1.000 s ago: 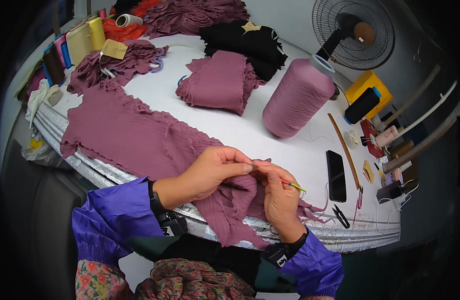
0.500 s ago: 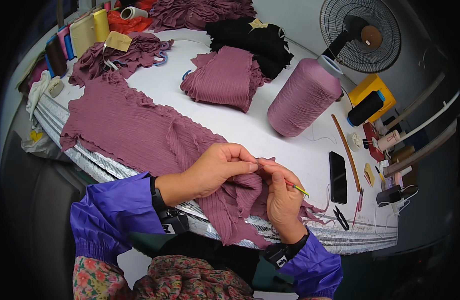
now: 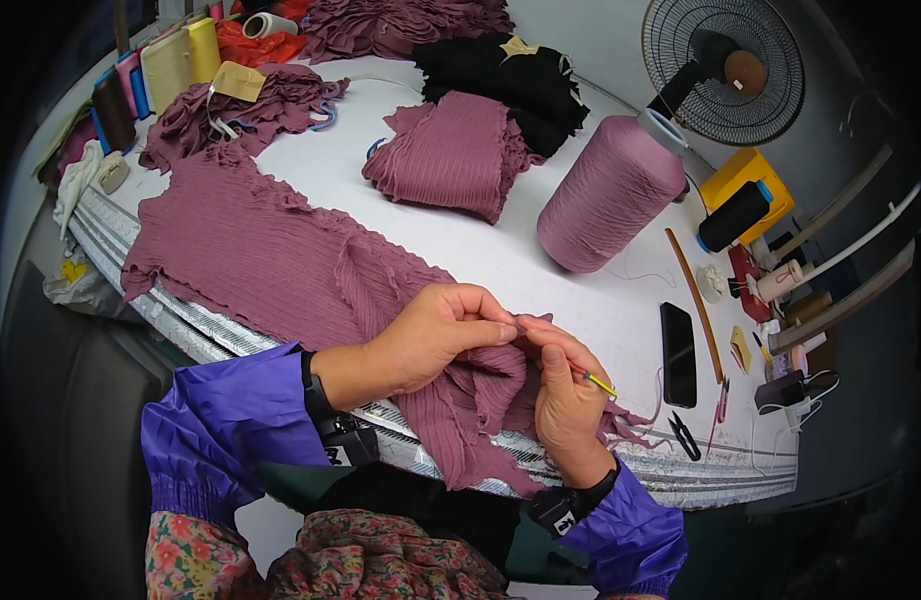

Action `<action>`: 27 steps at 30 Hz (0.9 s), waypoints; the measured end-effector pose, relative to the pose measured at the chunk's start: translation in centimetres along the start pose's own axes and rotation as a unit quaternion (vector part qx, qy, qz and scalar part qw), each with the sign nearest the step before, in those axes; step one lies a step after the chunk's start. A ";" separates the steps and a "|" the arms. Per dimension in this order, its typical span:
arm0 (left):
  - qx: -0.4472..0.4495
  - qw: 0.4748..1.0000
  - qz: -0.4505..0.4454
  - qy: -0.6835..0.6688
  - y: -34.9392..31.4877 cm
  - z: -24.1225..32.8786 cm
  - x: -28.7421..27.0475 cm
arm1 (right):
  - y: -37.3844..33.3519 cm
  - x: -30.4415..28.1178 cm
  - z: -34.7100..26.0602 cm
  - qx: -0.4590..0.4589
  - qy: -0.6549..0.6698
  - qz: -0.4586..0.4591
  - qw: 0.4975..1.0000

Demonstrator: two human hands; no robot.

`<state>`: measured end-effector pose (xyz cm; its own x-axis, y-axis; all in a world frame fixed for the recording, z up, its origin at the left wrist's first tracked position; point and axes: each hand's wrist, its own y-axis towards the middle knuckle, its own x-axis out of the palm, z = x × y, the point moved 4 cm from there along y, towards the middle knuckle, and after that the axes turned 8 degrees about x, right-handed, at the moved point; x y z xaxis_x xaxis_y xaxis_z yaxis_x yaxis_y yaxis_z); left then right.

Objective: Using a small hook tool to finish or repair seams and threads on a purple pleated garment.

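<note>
A mauve ribbed knit fabric [image 3: 271, 250] stretches across the table and hangs over its near edge under my hands. My left hand [image 3: 436, 335] is closed, thumb and forefinger pinching the edge of the knit. Close against it, my right hand [image 3: 569, 385] is closed around a thin tool [image 3: 599, 382] with a red, green and yellow handle, whose end pokes out to the right. The tool's working tip is hidden between the fingertips, where both hands meet. Loose mauve yarn ends trail from the fabric to the right of my right wrist.
A large mauve yarn cone [image 3: 613, 195] stands beyond my hands, near a folded mauve knit piece [image 3: 451, 155] and black fabric [image 3: 481, 75]. At the right lie a phone [image 3: 679, 355], thread snips [image 3: 685, 437] and a wooden ruler [image 3: 694, 300]. A fan [image 3: 723, 68] stands behind.
Both hands stay in nearly the same place. The coloured end of the tool has shifted very slightly in my right hand.
</note>
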<state>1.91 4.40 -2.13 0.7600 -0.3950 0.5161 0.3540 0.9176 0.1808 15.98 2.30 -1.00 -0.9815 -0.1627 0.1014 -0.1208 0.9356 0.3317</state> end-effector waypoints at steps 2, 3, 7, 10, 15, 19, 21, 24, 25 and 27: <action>0.000 1.000 0.001 0.002 0.0 -0.1 -0.1 | 0.0 0.0 0.0 -0.001 -0.010 -0.003 1.000; 0.001 1.000 0.002 0.008 0.0 -0.1 -0.1 | 0.0 0.0 0.0 -0.001 -0.010 -0.003 1.000; 0.002 1.000 0.002 0.010 0.1 -0.1 -0.1 | 0.1 0.0 -0.1 -0.007 -0.019 -0.006 1.000; 0.007 1.000 0.003 0.007 0.0 0.0 0.0 | 0.1 0.1 -0.1 -0.009 -0.017 -0.010 1.000; 0.009 1.000 0.002 0.003 0.1 0.0 0.0 | 0.1 0.0 -0.3 -0.015 -0.028 -0.013 0.999; 0.007 1.000 0.002 0.001 0.0 0.0 0.0 | 0.1 0.0 -0.3 -0.019 -0.029 -0.017 0.999; 0.007 1.000 0.003 0.003 0.0 0.0 -0.1 | 0.1 0.1 -0.3 -0.018 -0.027 -0.018 0.999; 0.007 1.000 -0.001 0.006 0.0 0.1 0.0 | 0.0 0.1 -0.4 -0.018 -0.018 -0.016 1.000; 0.006 1.000 -0.002 0.008 0.0 0.1 0.0 | 0.0 0.0 -0.4 -0.019 -0.018 -0.017 1.000; 0.006 1.000 -0.001 0.008 0.0 0.0 0.0 | 0.1 0.0 -0.3 -0.019 -0.018 -0.017 1.000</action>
<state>1.92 4.45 -2.15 0.7677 -0.3978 0.5023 0.3494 0.9170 0.1922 16.05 2.28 -0.73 -0.9817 -0.1818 0.0563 -0.1487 0.9172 0.3696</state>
